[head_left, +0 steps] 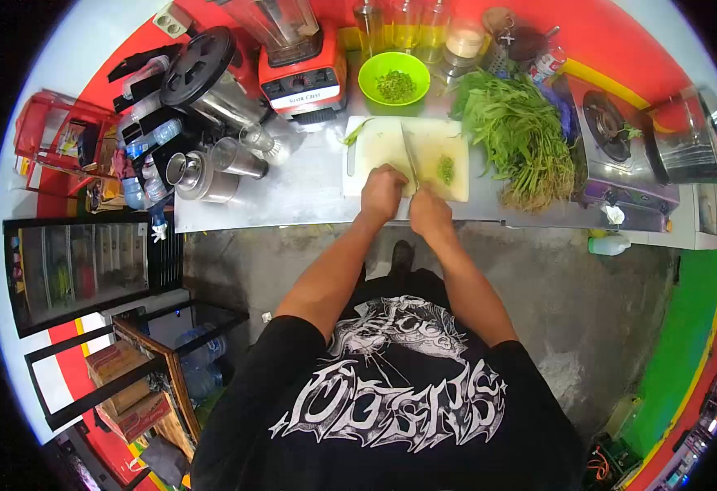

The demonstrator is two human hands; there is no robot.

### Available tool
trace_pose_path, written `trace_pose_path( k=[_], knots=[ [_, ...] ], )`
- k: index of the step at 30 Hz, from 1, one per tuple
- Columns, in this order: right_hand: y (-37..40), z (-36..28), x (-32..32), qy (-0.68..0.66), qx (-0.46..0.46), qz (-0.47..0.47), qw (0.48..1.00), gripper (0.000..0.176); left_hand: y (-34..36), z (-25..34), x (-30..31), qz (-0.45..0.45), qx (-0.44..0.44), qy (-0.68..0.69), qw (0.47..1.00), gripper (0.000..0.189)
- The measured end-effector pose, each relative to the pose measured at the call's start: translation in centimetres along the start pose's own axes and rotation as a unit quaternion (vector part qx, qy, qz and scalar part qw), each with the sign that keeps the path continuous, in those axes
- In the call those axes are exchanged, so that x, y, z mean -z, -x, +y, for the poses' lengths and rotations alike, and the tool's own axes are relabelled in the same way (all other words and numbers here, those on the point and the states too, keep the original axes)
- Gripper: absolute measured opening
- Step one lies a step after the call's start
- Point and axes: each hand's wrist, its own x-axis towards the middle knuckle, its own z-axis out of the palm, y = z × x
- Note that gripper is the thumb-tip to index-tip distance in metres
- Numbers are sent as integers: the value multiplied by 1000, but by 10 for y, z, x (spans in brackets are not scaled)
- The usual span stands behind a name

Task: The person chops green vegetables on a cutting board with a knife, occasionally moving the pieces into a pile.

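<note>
A white cutting board (pixel 375 177) lies on the metal counter in front of me. My right hand (pixel 430 214) is closed around the handle of a knife (pixel 411 155), its blade pointing away from me over the board. Close by on its left, my left hand (pixel 383 192) is closed at the board's near edge; whatever its fingers hold is hidden. A small heap of chopped green pieces (pixel 446 169) sits to the right of the blade. At the board's far left corner rests a long green pod or chili (pixel 357 133).
Behind the board stands a lime-green bowl (pixel 366 88) with chopped greens. A bundle of leafy greens with roots (pixel 522 139) lies at right, beside a gas stove (pixel 612 168). At left are a red blender (pixel 303 86), a clear glass (pixel 240 158) and a metal shaker (pixel 203 178).
</note>
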Motion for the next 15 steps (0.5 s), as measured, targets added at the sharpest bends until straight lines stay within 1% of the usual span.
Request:
trace_pose_path(
  k=[1, 2, 3, 4, 5, 6, 8, 9, 11, 13, 15],
  knots=[
    [0, 1, 1, -8, -5, -4, 1000, 33, 1, -2, 0, -2, 0, -1, 1000, 15],
    [1, 7, -5, -2, 14, -17, 1000, 35, 0, -3, 0, -16, 20, -12, 1000, 14],
    [2, 11, -13, -1, 14, -15, 1000, 35, -1, -3, 1, -29, 39, -24, 999, 14],
    [5, 13, -19, 6, 24, 7, 1000, 35, -2, -3, 0, -43, 57, -26, 997, 14],
    [5, 14, -26, 13, 34, 27, 999, 34, -3, -4, -1, -42, 58, -26, 997, 14],
    [3, 4, -17, 0, -10, 13, 1000, 32, -2, -3, 0, -41, 59, -24, 997, 14],
    [-8, 3, -12, 9, 6, 12, 1000, 32, -4, -3, 1, -58, 64, -33, 996, 15],
    [-10, 4, -11, 18, 23, 14, 999, 32, -1, -6, -1, -54, 67, -32, 996, 15],
    [-11, 3, -10, 10, 45, 29, 999, 32, -2, -12, -5, -20, 39, 6, 999, 13],
    [-4, 0, -9, 8, 31, 8, 999, 31, 0, -3, 0, -9, 53, -8, 999, 14],
    [-1, 4, -17, -6, 41, 8, 999, 31, -3, -1, 3, -30, 75, 8, 997, 13]
  ],
)
